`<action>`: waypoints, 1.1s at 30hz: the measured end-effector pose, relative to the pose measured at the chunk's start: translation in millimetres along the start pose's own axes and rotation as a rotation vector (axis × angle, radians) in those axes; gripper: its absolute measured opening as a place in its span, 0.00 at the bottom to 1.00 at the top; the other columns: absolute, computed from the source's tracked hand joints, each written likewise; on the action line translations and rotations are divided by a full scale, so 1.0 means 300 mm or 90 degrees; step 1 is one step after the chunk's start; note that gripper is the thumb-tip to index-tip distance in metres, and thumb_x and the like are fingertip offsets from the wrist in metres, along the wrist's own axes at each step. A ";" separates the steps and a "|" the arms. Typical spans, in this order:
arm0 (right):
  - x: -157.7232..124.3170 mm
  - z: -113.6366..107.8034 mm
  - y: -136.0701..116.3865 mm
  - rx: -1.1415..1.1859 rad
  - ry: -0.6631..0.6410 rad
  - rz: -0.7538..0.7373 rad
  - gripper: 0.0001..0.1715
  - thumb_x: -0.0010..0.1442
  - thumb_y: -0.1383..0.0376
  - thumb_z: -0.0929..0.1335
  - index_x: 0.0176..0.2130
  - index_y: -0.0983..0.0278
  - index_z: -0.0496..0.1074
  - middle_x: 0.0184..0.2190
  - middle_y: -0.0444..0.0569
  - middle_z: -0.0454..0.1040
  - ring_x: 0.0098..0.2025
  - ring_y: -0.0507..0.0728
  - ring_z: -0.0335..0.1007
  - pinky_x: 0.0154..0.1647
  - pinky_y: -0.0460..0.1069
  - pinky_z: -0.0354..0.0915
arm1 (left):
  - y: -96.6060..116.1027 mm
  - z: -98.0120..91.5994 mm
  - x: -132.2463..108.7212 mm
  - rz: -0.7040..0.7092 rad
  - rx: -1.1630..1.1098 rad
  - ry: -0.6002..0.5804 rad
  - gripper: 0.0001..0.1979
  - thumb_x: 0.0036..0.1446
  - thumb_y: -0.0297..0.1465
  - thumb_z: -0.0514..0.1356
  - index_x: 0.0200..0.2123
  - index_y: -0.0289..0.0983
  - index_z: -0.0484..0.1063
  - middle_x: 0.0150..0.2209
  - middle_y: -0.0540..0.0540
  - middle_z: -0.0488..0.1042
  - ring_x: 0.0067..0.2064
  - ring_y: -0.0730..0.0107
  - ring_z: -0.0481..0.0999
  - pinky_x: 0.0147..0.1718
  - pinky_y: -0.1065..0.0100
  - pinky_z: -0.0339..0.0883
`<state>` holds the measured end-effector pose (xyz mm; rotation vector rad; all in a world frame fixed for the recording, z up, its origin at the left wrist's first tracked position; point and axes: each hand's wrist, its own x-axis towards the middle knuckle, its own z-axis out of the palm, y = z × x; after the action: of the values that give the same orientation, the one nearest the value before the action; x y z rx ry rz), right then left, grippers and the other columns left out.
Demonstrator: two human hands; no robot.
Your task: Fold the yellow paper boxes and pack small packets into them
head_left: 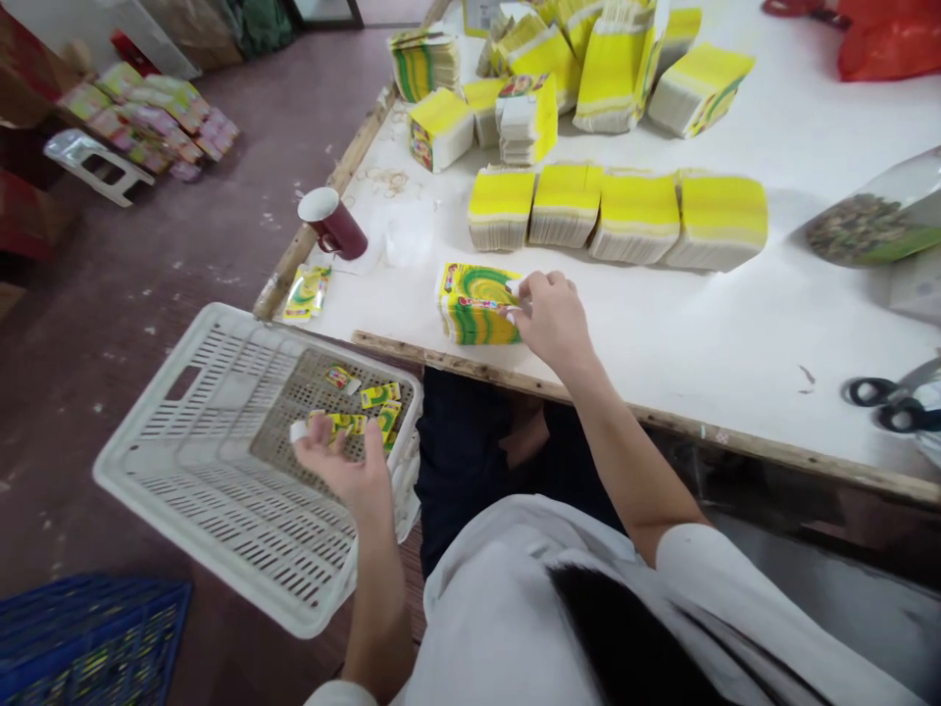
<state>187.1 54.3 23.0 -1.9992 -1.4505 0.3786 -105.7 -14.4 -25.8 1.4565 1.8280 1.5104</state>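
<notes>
My left hand [345,473] is palm up with its fingers spread, over the white plastic basket [221,529]; a white wrap covers one fingertip. It holds nothing that I can see. Below it, several small yellow-green cartons [380,394] lie on the basket's floor. On the white table, my right hand [553,319] pinches the right end of the top piece on a stack of yellow-green printed flat cartons [477,312]. Whether that piece is lifted off the stack cannot be made out.
Behind the stack stands a row of yellow-topped bundles [566,201], with more bundles [614,74] heaped farther back. A maroon mug [339,224] and a yellow-green packet [307,294] are near the left edge. Scissors [893,404] and a clear container [871,221] lie right.
</notes>
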 end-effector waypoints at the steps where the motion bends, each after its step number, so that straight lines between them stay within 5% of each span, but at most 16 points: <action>1: 0.005 -0.002 -0.004 0.003 -0.002 0.001 0.15 0.56 0.67 0.75 0.36 0.63 0.65 0.41 0.57 0.69 0.44 0.62 0.62 0.51 0.60 0.63 | 0.005 0.025 -0.015 0.002 -0.029 -0.021 0.41 0.52 0.39 0.69 0.62 0.39 0.50 0.61 0.32 0.62 0.61 0.53 0.68 0.58 0.50 0.66; 5: 0.012 -0.029 -0.018 0.020 0.002 -0.008 0.19 0.52 0.70 0.75 0.36 0.61 0.61 0.37 0.51 0.69 0.38 0.58 0.61 0.45 0.55 0.63 | 0.029 0.113 -0.067 -0.006 -0.168 -0.132 0.37 0.54 0.39 0.69 0.61 0.42 0.54 0.57 0.36 0.68 0.54 0.60 0.74 0.49 0.59 0.72; 9: -0.083 -0.059 -0.044 0.064 -0.004 -0.059 0.15 0.55 0.72 0.70 0.37 0.60 0.60 0.32 0.45 0.69 0.32 0.54 0.61 0.37 0.51 0.60 | 0.054 0.169 -0.095 -0.100 -0.391 -0.334 0.31 0.53 0.45 0.69 0.56 0.43 0.64 0.54 0.38 0.73 0.52 0.58 0.77 0.47 0.60 0.74; 12: -0.224 -0.045 -0.058 0.216 -0.145 -0.196 0.12 0.55 0.73 0.67 0.35 0.60 0.60 0.30 0.43 0.69 0.29 0.53 0.62 0.32 0.48 0.60 | 0.078 0.199 -0.102 -0.241 -0.528 -0.430 0.31 0.51 0.56 0.65 0.50 0.40 0.73 0.49 0.38 0.78 0.49 0.53 0.79 0.46 0.55 0.76; 15: -0.347 0.000 -0.046 0.370 -0.257 -0.254 0.10 0.54 0.74 0.66 0.33 0.60 0.61 0.29 0.43 0.68 0.29 0.52 0.63 0.31 0.47 0.61 | 0.105 0.212 -0.114 -0.277 -0.481 -0.385 0.27 0.59 0.55 0.58 0.47 0.39 0.76 0.46 0.40 0.80 0.50 0.54 0.79 0.53 0.53 0.72; 20: -0.406 0.060 0.015 0.504 -0.246 -0.143 0.09 0.55 0.72 0.68 0.32 0.61 0.63 0.30 0.43 0.67 0.32 0.52 0.64 0.35 0.47 0.64 | 0.145 0.198 -0.160 -0.099 -0.301 -0.401 0.23 0.62 0.51 0.57 0.46 0.40 0.78 0.49 0.41 0.78 0.60 0.54 0.72 0.65 0.56 0.60; 25: -0.408 0.064 0.016 0.630 -0.421 -0.032 0.16 0.55 0.61 0.74 0.36 0.61 0.64 0.31 0.41 0.68 0.31 0.51 0.63 0.34 0.47 0.65 | 0.188 0.224 -0.167 -0.224 -0.506 -0.337 0.20 0.58 0.51 0.60 0.36 0.41 0.76 0.36 0.45 0.76 0.43 0.60 0.77 0.47 0.61 0.73; 29: -0.439 0.077 -0.029 0.672 -0.474 -0.032 0.23 0.49 0.57 0.78 0.36 0.61 0.65 0.32 0.41 0.66 0.32 0.50 0.60 0.33 0.46 0.63 | 0.217 0.256 -0.156 -0.216 -0.657 -0.221 0.26 0.57 0.58 0.54 0.30 0.40 0.68 0.26 0.51 0.63 0.27 0.71 0.66 0.31 0.67 0.68; 33: -0.446 0.100 -0.035 0.658 -0.423 0.010 0.24 0.46 0.59 0.79 0.34 0.61 0.64 0.28 0.38 0.63 0.29 0.49 0.57 0.30 0.45 0.60 | 0.190 0.252 -0.175 -0.209 -0.522 -0.256 0.36 0.53 0.69 0.45 0.33 0.41 0.68 0.28 0.49 0.65 0.28 0.68 0.67 0.28 0.66 0.65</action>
<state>115.1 -58.1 -10.4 -1.0520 -1.1676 1.5397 1.6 -26.7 -20.5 0.9069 0.9572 1.4068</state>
